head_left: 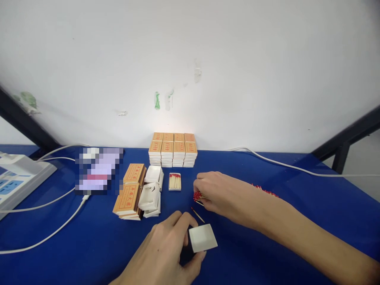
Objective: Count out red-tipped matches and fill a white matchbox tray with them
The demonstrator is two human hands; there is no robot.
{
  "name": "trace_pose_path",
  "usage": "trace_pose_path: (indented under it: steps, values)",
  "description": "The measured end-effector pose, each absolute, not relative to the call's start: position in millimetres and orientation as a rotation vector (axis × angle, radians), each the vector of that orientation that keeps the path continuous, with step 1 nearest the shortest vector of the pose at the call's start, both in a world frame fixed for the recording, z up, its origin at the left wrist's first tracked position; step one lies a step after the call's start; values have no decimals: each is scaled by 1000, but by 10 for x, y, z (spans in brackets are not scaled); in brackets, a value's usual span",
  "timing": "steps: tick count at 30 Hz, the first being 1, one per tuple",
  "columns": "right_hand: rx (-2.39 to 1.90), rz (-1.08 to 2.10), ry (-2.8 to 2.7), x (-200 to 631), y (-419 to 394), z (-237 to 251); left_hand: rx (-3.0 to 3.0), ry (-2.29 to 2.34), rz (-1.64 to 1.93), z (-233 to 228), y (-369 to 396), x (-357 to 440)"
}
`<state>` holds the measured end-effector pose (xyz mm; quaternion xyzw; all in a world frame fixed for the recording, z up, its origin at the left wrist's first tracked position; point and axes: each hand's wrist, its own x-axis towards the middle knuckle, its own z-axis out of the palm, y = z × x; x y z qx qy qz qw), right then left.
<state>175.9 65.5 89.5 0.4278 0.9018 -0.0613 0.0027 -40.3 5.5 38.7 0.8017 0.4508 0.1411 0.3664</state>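
"Nearest us is our left hand, above the blue table. How are its fingers set?"

"They pinch a white tray by its edges, thumb at the near side, perhaps so we leave its inside uncovered."

"And our right hand?"

"Its fingers are curled closed around a bunch of matches, heads toward our left, apparently to keep them lying one way."

"What stands around them?"

"Matchboxes form a neat block by the wall, probably out of our way. Orange sleeves are stacked to our left with spare trays right beside them, likely sorted by kind for easy reach."

"How does the held tray look?"

"Pale, plain, shallow and rectangular, its open side toward us; we see no matches inside. Farther off, a filled tray shows red heads at its far end."

"Anything smaller?"

"Beyond our right forearm lies a match pile, mostly hidden from us. Smallest, a single match lies loose just beyond the held tray, between our hands."
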Motion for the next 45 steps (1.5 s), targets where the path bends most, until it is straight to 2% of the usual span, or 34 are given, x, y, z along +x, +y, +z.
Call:
trace_pose_path:
  steps: [14, 23, 45]
  values:
    - [1466, -446, 2762, 1755, 495, 1228, 1995, 1212, 375, 354, 75, -427]
    - [1286, -710, 2785, 1589, 308, 1127, 1969, 1235, 394, 329, 84, -445]
    - [809, 17, 2891, 1513, 129, 971, 1983, 1241, 436, 256, 69, -428]
